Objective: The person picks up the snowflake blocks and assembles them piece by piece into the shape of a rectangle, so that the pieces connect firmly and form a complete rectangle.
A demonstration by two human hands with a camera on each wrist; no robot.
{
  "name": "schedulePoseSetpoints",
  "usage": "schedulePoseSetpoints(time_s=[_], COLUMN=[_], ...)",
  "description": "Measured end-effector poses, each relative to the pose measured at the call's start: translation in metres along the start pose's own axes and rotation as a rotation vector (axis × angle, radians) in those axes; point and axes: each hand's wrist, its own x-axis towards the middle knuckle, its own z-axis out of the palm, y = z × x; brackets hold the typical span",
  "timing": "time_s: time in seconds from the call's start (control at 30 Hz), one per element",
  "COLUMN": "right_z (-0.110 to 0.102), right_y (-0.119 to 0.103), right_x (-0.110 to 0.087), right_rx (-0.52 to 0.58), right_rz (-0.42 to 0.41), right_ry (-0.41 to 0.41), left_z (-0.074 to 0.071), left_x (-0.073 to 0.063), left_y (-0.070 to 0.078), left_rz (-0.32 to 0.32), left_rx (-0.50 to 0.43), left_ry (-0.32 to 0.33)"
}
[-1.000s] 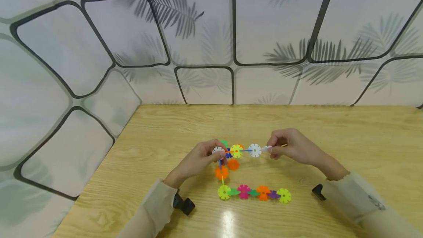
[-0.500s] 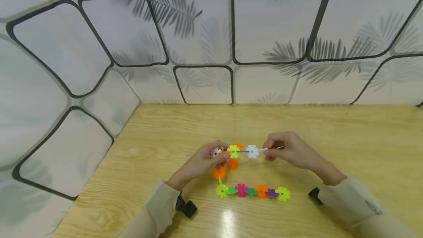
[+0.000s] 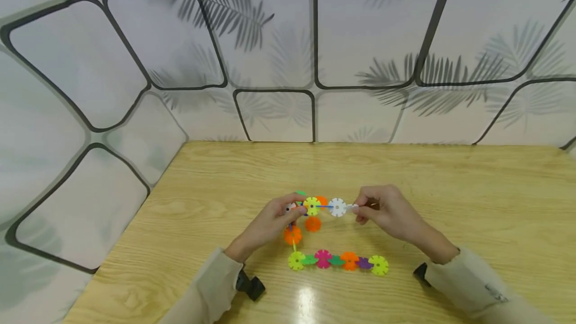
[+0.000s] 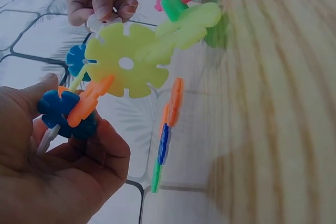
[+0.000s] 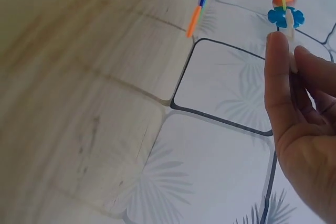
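My left hand (image 3: 265, 221) pinches the corner of a chain of interlocking notched plastic discs, around a white disc (image 3: 289, 208) and a blue disc (image 4: 56, 109). From there the held arm runs right through a yellow disc (image 3: 312, 206) and a white disc (image 3: 337, 207). At its far end my right hand (image 3: 382, 211) pinches another white disc (image 3: 353, 207) between thumb and fingers, mostly covered in the right wrist view. An orange disc (image 3: 292, 235) links the corner down to a front row of yellow, green, pink (image 3: 323, 259), orange and purple discs.
Behind the held arm, a separate short chain of orange (image 3: 313, 224), blue (image 4: 164, 144) and green (image 4: 156, 177) discs lies on the wooden table (image 3: 450, 174). A patterned wall (image 3: 360, 119) borders the table at the back and left.
My right hand has shifted left and slightly nearer, along with the held arm of the chain. The left hand keeps its grip at the corner. The head view has drifted slightly.
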Motion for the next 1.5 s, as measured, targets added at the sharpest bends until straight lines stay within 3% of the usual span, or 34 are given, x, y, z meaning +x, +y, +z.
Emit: schedulePoseSetpoints(time_s=[0.2,0.67,0.9,1.07,1.27,1.5], right_z=[0.0021,0.0060,0.0053,0.0072,0.0077,0.0043], right_y=[-0.0010,-0.0006,0.0003,0.0000,-0.0013,-0.0001], right_x=[0.0004,-0.0001,0.0017,0.0006,0.0015,0.0034], right_rx=[-0.033,-0.127,-0.091,-0.103,-0.097,-0.016], right_rz=[-0.028,-0.059,-0.067,-0.064,-0.044,0.020], right_ry=[0.011,0.056,-0.004,0.031,0.041,0.039], left_z=[0.0000,0.0001,-0.0029,-0.0010,-0.0008,-0.0029], left_x=[-0.0003,-0.0016,-0.0010,-0.0006,-0.0017,-0.0004], left_y=[-0.0018,0.0000,-0.0001,-0.0017,0.0002,-0.0004], left_rz=[0.023,0.007,0.007,0.027,-0.013,-0.051], left_rx=[0.025,0.034,0.044,0.028,-0.008,-0.049], left_ry=[0.010,-0.022,-0.008,-0.027,-0.013,0.000])
